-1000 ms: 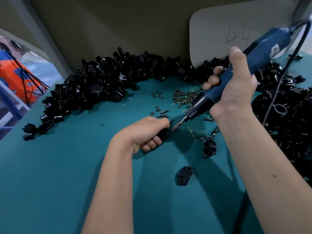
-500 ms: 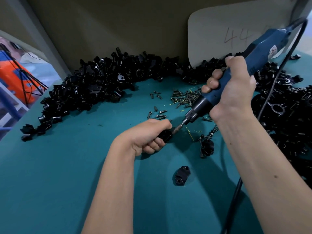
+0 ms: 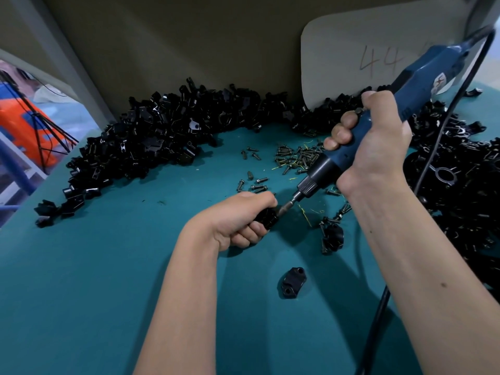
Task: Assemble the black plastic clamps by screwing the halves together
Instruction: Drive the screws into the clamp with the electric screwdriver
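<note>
Teal tabletop (image 3: 81, 280) backed by a tan wall, with a grey card marked "44" (image 3: 365, 58) at upper right. Left hand (image 3: 238, 220) is curled around the black clamp (image 3: 266, 218) at frame centre, most of the part hidden in the fist. Right hand (image 3: 376, 147) is wrapped round the blue electric screwdriver (image 3: 411, 87), bit (image 3: 288, 204) angled down-left and meeting the clamp's exposed end. Against a second ago the driver sits lower and its bit, then just short of the part, is now seated; judged: a screw is being driven, halves not yet confirmed tight. Loose screws (image 3: 295, 155) lie just behind the hands; a single clamp half (image 3: 292, 283) lies below centre. Heaped parts (image 3: 151, 142) line the back and right edges. Open tabletop lies lower left; the cord (image 3: 378, 320) trails down at lower right.
</note>
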Motion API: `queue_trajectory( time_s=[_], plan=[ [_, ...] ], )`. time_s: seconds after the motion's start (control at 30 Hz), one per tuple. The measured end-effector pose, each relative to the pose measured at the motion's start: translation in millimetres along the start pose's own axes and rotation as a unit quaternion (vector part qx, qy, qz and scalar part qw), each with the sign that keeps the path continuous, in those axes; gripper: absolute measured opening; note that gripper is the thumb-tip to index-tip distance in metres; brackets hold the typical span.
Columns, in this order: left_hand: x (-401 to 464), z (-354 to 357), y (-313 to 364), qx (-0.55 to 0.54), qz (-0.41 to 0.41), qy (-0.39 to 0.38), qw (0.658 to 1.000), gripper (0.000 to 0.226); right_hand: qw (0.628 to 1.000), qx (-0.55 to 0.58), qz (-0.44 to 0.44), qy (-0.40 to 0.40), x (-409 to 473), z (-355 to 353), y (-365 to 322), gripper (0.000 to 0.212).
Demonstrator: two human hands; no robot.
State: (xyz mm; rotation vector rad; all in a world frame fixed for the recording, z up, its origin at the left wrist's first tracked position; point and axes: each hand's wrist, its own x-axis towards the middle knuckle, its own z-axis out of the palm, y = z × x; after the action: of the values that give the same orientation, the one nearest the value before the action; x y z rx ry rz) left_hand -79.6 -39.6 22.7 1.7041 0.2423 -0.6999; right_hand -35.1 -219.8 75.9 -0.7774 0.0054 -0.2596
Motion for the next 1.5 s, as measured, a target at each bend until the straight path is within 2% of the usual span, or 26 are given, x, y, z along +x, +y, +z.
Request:
queue_trajectory(
  time_s=[0.23,0.4,0.57,0.67,0.8,0.9,1.0,1.13,1.27,1.37,1.5],
  plan=[
    [-1.1,-0.6,0.6,0.009,-0.003,-0.022,1.0,0.026,1.0,0.006,0.008,-0.011,-1.9,1.7,-1.8,0.016],
    [0.9,5.4,2.4,0.019,0.011,0.012,1.0,0.025,1.0,-0.006,-0.018,-0.022,-3.1,4.2,-4.9,0.017],
    [1.1,7.6,3.1,0.014,0.034,0.028,0.999,0.023,1.0,-0.001,-0.025,0.004,-2.4,2.7,-5.2,0.017],
    [0.6,6.9,3.2,0.039,0.067,0.055,0.995,0.024,1.0,0.016,-0.022,0.007,-1.6,-0.7,-4.9,0.018],
    [0.2,0.8,0.9,0.11,0.144,0.091,0.979,0.02,0.997,0.064,0.009,-0.029,0.1,-9.0,-5.1,0.027],
    [-1.4,-1.4,-2.4,0.095,0.15,0.068,0.982,0.017,0.995,0.081,0.03,-0.047,-0.8,-11.0,-3.6,0.031],
    [-1.3,-0.8,-5.4,0.072,0.136,0.052,0.987,0.024,0.996,0.073,0.029,-0.047,-2.1,-9.1,-3.6,0.027],
    [0.4,2.5,-6.0,0.021,0.11,0.048,0.993,0.029,0.998,0.03,-0.015,-0.047,-3.9,-0.8,-6.2,0.019],
    [3.2,2.2,-6.1,0.031,0.141,0.064,0.987,0.029,0.998,0.015,-0.044,-0.051,-4.8,4.8,-10.1,0.019],
    [2.6,-0.3,-5.3,0.035,0.165,0.061,0.984,0.023,0.997,0.042,-0.021,-0.054,-2.9,1.7,-11.7,0.018],
    [-0.7,-2.6,-8.6,0.045,0.17,0.023,0.984,0.021,0.992,0.092,0.032,-0.083,-1.9,-8.5,-9.9,0.028]
  ],
)
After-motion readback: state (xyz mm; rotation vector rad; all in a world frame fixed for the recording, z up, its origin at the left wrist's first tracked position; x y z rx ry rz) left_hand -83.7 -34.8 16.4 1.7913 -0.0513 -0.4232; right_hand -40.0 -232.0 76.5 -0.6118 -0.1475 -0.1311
